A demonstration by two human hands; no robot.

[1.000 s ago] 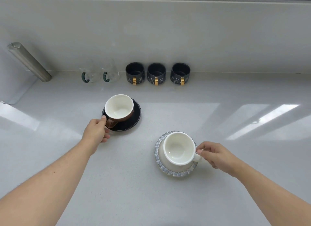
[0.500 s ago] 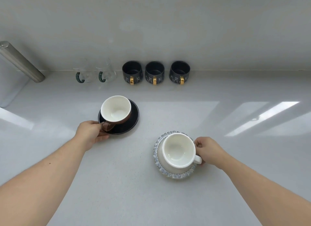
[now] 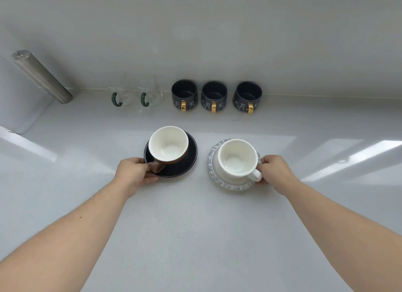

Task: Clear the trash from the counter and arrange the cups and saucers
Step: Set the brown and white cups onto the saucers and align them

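Observation:
A brown cup (image 3: pixel 168 145) with a white inside stands on a black saucer (image 3: pixel 185 163) at the counter's middle. My left hand (image 3: pixel 132 174) grips the saucer's near-left rim beside the cup's handle. To the right, a white cup (image 3: pixel 238 159) sits on a blue-grey ruffled glass saucer (image 3: pixel 212 161). My right hand (image 3: pixel 275 170) holds that saucer's right edge, next to the cup's handle. The two sets stand side by side, a small gap between them.
Along the back wall stand two clear glass cups with green handles (image 3: pixel 133 93) and three dark cups with gold handles (image 3: pixel 215 96). A metal cylinder (image 3: pixel 41 76) leans at the far left. The pale counter (image 3: pixel 195 237) spreads toward me.
The white cup and its saucer slid away from me, up level with the brown cup. My left hand closed on the black saucer's rim and shifted that set slightly right.

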